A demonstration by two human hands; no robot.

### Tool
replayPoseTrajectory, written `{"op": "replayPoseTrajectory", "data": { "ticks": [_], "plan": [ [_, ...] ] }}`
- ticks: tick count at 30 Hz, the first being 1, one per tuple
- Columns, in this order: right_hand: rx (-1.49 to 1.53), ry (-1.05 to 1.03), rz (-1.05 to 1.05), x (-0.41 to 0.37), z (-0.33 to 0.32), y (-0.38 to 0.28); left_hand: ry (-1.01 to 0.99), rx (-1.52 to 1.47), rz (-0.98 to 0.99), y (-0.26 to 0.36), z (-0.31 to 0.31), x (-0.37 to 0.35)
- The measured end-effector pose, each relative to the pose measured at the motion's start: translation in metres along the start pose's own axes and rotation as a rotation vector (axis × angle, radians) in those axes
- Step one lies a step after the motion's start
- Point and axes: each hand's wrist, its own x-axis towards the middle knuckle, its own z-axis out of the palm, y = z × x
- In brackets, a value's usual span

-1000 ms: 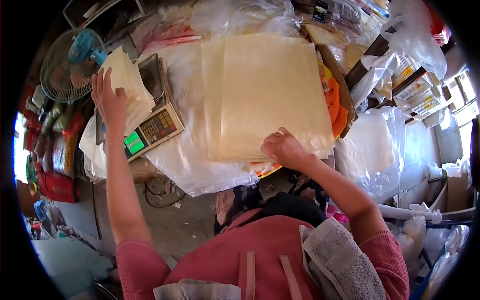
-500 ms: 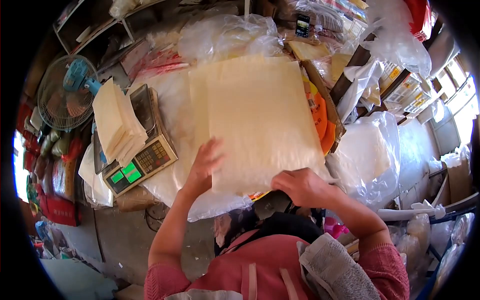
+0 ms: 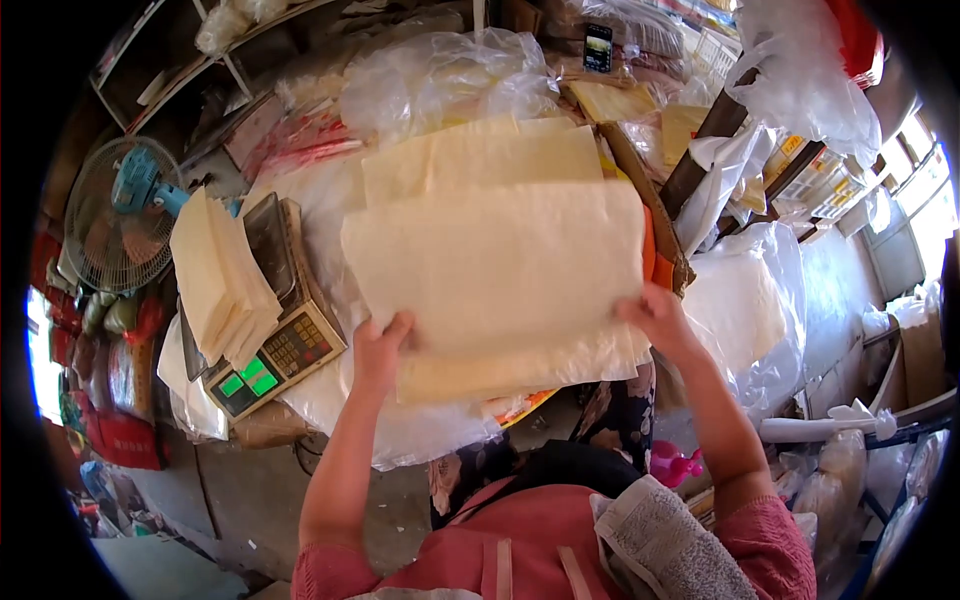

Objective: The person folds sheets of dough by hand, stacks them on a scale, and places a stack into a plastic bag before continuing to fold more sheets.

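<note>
A thin cream-coloured sheet (image 3: 500, 260) spans the space between my two hands over the table. At its near left corner my left hand (image 3: 380, 350) is closed, the edge pinched by thumb and fingers. My right hand (image 3: 660, 318) grips the near right side in the same way. More cream sheets (image 3: 480, 155) lie beneath, showing beyond the far edge and along the near side. Left of them stands a digital scale (image 3: 300, 345) with a green display. A folded stack of similar sheets (image 3: 220, 275) rests on the scale's tray.
Clear plastic bags (image 3: 440, 85) are heaped behind the sheets, near a phone (image 3: 598, 48) standing upright. A cardboard box edge (image 3: 650, 190) and orange packaging lie at the right. Farther right is a plastic-wrapped cream stack (image 3: 740, 310). A fan (image 3: 125, 215) stands at the left.
My left hand has closed on the sheet's left edge, and my right hand has moved up and right. The sheet is now raised and pulled nearer, uncovering sheets behind it.
</note>
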Motion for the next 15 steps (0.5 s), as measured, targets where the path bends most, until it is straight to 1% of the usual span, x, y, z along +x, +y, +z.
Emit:
{"op": "replayPoseTrajectory", "data": {
  "ticks": [1, 2, 4, 5, 7, 8, 9, 10, 12, 13, 15],
  "plan": [
    [0.11, 0.084, -0.004, 0.019, 0.012, 0.008, 0.02, 0.003, -0.03, 0.004, 0.006, 0.012],
    [0.22, 0.169, -0.009, 0.038, 0.023, 0.014, 0.061, 0.122, -0.024, 0.001, 0.009, 0.03],
    [0.143, 0.279, 0.02, 0.071, 0.043, 0.021, 0.143, 0.358, -0.007, -0.013, 0.014, 0.06],
    [0.103, 0.334, 0.033, 0.081, 0.05, 0.023, 0.237, 0.554, 0.249, -0.018, 0.017, 0.062],
    [-0.102, 0.342, 0.103, 0.092, 0.056, 0.026, 0.418, 0.928, 0.779, -0.02, 0.035, 0.061],
    [-0.206, 0.343, 0.14, 0.095, 0.057, 0.026, 0.267, 1.05, 0.804, -0.021, 0.041, 0.054],
    [-0.159, 0.357, 0.144, 0.091, 0.059, 0.02, 0.113, 1.168, 0.822, -0.024, 0.046, 0.041],
    [-0.205, 0.341, 0.135, 0.092, 0.058, 0.022, -0.044, 1.284, 0.836, -0.027, 0.049, 0.031],
    [-0.296, 0.306, 0.124, 0.091, 0.055, 0.026, -0.278, 1.346, 0.577, -0.035, 0.057, 0.017],
    [-0.314, 0.382, 0.041, 0.088, 0.055, 0.026, -0.397, 1.369, 0.446, -0.039, 0.058, 0.013],
    [-0.352, 0.544, -0.102, 0.072, 0.05, 0.026, -0.325, 1.362, 0.512, -0.061, 0.056, 0.019]
  ]
}}
